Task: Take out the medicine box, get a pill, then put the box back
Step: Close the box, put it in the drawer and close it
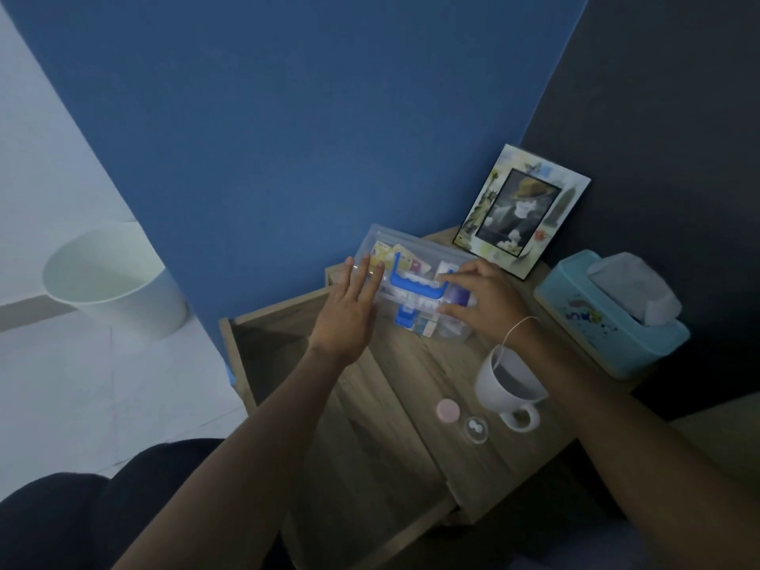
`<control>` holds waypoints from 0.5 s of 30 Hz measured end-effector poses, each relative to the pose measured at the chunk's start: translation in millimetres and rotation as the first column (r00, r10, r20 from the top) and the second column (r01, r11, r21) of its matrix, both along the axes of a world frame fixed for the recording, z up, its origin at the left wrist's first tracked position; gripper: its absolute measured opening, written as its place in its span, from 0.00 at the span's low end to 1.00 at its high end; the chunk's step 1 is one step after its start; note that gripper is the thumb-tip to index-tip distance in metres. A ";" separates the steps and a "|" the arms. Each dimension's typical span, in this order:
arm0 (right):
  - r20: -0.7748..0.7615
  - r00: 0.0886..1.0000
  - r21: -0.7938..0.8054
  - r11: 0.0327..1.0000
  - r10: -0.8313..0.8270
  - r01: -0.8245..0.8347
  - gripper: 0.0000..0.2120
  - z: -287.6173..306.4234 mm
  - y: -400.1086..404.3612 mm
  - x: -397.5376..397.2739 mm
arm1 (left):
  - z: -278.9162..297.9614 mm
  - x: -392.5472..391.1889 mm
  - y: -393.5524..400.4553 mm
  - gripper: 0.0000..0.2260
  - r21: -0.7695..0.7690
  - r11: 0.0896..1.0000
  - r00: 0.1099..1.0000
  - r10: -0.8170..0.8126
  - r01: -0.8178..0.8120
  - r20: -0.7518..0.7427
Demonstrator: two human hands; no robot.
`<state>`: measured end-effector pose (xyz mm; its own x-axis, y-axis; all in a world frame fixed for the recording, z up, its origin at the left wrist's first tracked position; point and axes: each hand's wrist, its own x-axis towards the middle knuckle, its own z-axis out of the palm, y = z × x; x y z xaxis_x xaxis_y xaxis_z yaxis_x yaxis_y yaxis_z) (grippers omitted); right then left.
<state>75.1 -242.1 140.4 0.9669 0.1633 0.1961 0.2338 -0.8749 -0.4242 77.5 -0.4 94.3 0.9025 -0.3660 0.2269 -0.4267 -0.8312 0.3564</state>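
Here both hands are framing the box [415, 290]: left hand [349, 310] spread flat, right hand [481, 298] curling onto its lid; light, slick plastic, best lifted by the blue handle [417, 283] between them.

Bedroom: nightstand [382, 388] (photo frame [519, 211])

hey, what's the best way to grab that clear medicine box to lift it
Probably by the blue handle on the lid of the medicine box, coming from above. It arches across the middle, so the box should hang level. The right hand is already beside it.
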 end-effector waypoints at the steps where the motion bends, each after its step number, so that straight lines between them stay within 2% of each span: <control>1: -0.025 1.000 -0.097 0.995 0.005 -0.007 0.37 -0.8 -4.3 6.1 | 1.2 -3.1 -1.1 0.29 -0.042 0.999 1.000 -0.006 0.006 0.005; 2: -0.090 0.996 -0.173 0.985 -0.006 -0.010 0.43 -4.1 -7.9 9.8 | 0.1 -8.7 -3.4 0.31 -0.113 0.994 1.000 0.014 -0.013 0.008; 4: -0.228 0.972 -0.208 0.978 -0.062 0.014 0.51 -12.2 -11.8 13.1 | -5.0 -23.5 -11.2 0.32 -0.319 0.938 0.990 0.139 -0.133 -0.004; 7: -0.268 0.960 -0.205 0.979 -0.076 0.021 0.53 -22.4 -13.9 13.3 | -14.2 -39.2 -26.8 0.24 -0.526 0.785 0.945 0.281 -0.327 -0.169; 9: -0.270 0.960 -0.195 0.981 -0.068 0.015 0.53 -21.1 -11.9 12.3 | -14.6 -40.1 -36.8 0.14 -0.543 0.723 0.898 0.268 -0.427 -0.349; 11: -0.281 0.957 -0.204 0.979 -0.070 0.012 0.53 -18.4 -10.8 11.4 | -12.3 -36.9 -44.4 0.12 -0.547 0.660 0.830 0.226 -0.515 -0.510; 13: -0.276 0.957 -0.252 0.967 -0.092 0.020 0.53 -16.7 -7.9 11.0 | -10.2 -32.9 -47.7 0.12 -0.572 0.591 0.783 0.177 -0.569 -0.596; 15: -0.261 0.957 -0.310 0.950 -0.129 0.043 0.52 -16.9 -4.4 10.5 | -7.1 -29.9 -49.0 0.10 -0.614 0.531 0.773 0.130 -0.583 -0.622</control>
